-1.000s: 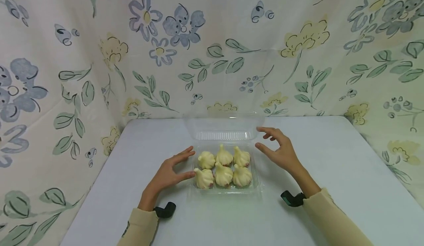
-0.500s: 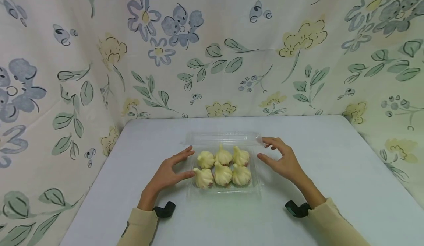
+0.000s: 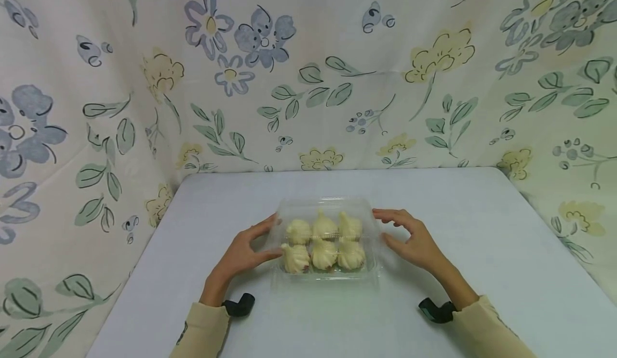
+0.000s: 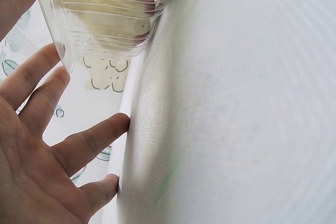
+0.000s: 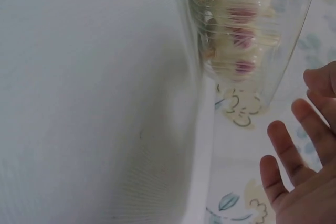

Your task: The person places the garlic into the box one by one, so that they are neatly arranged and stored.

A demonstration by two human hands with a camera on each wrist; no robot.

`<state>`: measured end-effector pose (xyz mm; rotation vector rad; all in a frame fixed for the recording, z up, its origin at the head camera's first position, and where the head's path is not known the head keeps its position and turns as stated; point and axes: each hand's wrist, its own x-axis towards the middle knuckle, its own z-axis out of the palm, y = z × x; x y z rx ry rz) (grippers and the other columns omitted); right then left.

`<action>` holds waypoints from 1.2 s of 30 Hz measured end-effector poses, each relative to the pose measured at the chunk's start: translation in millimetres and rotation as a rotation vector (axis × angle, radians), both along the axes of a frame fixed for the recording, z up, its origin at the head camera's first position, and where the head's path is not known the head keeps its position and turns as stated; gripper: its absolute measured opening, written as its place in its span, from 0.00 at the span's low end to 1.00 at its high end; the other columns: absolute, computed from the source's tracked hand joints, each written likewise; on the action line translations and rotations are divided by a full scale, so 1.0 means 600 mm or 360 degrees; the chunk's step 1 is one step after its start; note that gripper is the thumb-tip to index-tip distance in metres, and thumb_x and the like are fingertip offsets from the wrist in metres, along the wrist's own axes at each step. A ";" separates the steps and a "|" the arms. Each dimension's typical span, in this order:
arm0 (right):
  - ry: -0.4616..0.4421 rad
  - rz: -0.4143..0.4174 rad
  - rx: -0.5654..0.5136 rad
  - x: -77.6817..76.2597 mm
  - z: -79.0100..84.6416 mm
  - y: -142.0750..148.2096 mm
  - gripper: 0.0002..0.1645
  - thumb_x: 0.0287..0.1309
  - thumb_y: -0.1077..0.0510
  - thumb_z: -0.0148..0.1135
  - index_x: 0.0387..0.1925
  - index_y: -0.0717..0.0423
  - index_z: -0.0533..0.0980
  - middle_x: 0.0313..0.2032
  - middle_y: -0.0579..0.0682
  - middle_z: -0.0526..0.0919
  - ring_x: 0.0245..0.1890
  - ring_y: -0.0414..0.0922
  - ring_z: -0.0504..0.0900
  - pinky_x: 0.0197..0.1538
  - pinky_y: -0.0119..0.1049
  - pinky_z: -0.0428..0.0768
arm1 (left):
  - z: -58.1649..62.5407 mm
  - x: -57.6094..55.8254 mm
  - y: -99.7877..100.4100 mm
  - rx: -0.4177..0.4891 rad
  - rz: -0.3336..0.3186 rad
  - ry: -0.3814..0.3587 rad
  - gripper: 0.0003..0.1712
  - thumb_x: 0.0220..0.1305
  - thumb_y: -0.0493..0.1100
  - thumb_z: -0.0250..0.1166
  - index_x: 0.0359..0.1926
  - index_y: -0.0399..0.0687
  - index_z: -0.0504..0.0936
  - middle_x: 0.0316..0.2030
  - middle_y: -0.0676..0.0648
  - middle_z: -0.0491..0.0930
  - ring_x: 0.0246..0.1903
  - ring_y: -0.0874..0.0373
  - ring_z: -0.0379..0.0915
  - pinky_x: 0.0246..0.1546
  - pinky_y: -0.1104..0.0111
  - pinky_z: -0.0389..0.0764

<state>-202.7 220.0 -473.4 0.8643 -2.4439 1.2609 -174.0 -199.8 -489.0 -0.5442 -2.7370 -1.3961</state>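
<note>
A clear plastic clamshell container (image 3: 330, 278) stands on the table with several pale garlic bulbs (image 3: 324, 255) inside, set in two rows. Its clear lid (image 3: 332, 203) lies over the bulbs; whether its front edge meets the base I cannot tell. My left hand (image 3: 241, 252) is at the container's left side, fingers spread, with fingertips touching the rim in the left wrist view. On the right side, my right hand (image 3: 415, 244) has its fingers extended near the lid's back corner. In the right wrist view, its visible fingers (image 5: 286, 142) stand apart from the container.
A white table (image 3: 491, 229) carries the container near its middle. Floral cloth (image 3: 299, 79) hangs behind the table and along both sides. Each wrist wears a black device, such as the one on the right (image 3: 436, 311).
The lid has swung from standing open at the back, forward and down over the bulbs. My right hand followed it slightly, then parted from it; my left hand stayed at the left side.
</note>
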 end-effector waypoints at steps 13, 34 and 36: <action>0.0048 0.0026 0.0070 0.001 -0.011 0.001 0.25 0.59 0.69 0.69 0.58 0.52 0.81 0.60 0.50 0.84 0.54 0.41 0.80 0.48 0.41 0.80 | -0.003 -0.002 0.002 0.0095 -0.0001 -0.0043 0.33 0.59 0.56 0.76 0.63 0.61 0.73 0.76 0.57 0.63 0.70 0.41 0.69 0.68 0.30 0.60; -0.0141 -0.0082 0.0166 0.012 -0.008 -0.010 0.31 0.70 0.56 0.61 0.72 0.48 0.69 0.63 0.52 0.78 0.57 0.48 0.77 0.56 0.50 0.78 | 0.005 -0.001 -0.005 0.0199 -0.0184 0.0045 0.38 0.75 0.53 0.59 0.80 0.60 0.56 0.80 0.46 0.55 0.69 0.33 0.68 0.60 0.27 0.68; -0.0190 -0.0064 0.0181 0.015 -0.007 -0.011 0.35 0.68 0.56 0.62 0.74 0.47 0.66 0.65 0.52 0.76 0.59 0.49 0.75 0.58 0.57 0.75 | 0.006 0.000 -0.005 0.0176 -0.0192 0.0066 0.43 0.71 0.58 0.62 0.80 0.61 0.56 0.80 0.47 0.55 0.68 0.33 0.69 0.60 0.25 0.65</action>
